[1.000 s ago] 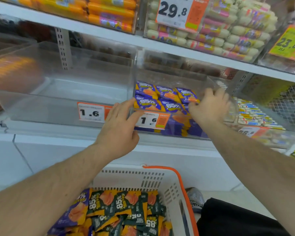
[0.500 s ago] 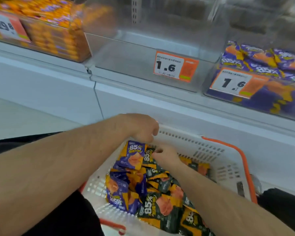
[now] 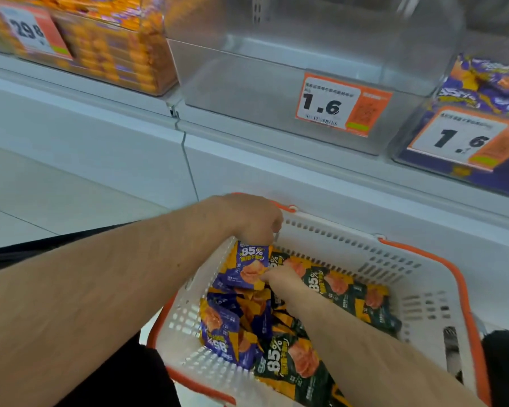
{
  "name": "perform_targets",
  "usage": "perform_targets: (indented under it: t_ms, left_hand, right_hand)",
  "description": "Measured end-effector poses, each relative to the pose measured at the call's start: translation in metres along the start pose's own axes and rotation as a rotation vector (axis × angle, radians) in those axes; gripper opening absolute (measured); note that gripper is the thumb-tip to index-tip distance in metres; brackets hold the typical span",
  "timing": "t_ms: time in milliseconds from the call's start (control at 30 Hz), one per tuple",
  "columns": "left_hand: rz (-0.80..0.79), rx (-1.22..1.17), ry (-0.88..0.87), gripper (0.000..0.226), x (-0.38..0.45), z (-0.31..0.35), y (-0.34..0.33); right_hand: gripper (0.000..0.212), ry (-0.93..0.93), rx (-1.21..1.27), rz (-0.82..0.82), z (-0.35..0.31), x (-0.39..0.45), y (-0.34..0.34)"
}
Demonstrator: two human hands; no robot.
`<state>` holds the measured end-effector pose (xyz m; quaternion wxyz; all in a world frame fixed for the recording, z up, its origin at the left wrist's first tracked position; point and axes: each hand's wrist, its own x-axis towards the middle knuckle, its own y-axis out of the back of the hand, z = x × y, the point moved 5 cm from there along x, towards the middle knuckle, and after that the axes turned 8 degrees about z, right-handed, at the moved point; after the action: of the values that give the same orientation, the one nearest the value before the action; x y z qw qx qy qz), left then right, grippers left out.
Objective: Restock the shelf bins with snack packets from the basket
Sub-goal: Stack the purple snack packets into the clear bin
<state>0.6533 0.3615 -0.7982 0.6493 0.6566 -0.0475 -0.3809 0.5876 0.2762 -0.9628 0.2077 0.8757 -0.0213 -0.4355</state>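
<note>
A white shelf (image 3: 276, 148) is running across the upper view, carrying three clear plastic bins side by side. The left bin (image 3: 112, 54) is holding orange packets and showing a 29.8 price tag (image 3: 33, 33). The middle bin (image 3: 276, 92) is wearing a 1.6 tag (image 3: 340, 105). The right bin (image 3: 441, 148) is holding purple snack packets (image 3: 482, 83) behind its own 1.6 tag (image 3: 465, 139). Below, the pale floor (image 3: 41, 198) is lying beside a white basket (image 3: 394, 268) with an orange rim, which is holding purple and dark green packets.
</note>
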Motion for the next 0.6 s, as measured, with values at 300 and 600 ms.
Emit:
perform_targets:
  t_ms: [300, 600]
  left_hand:
    - [0.006, 0.007, -0.02, 0.045, 0.002, 0.012, 0.003]
    - [0.088, -0.176, -0.017, 0.053, 0.001, 0.028, 0.047]
  right_hand:
    - [0.023, 0.074, -0.009, 0.4, 0.019, -0.005, 0.072]
    - [0.034, 0.565, -0.172, 0.243, -0.036, -0.075, 0.155]
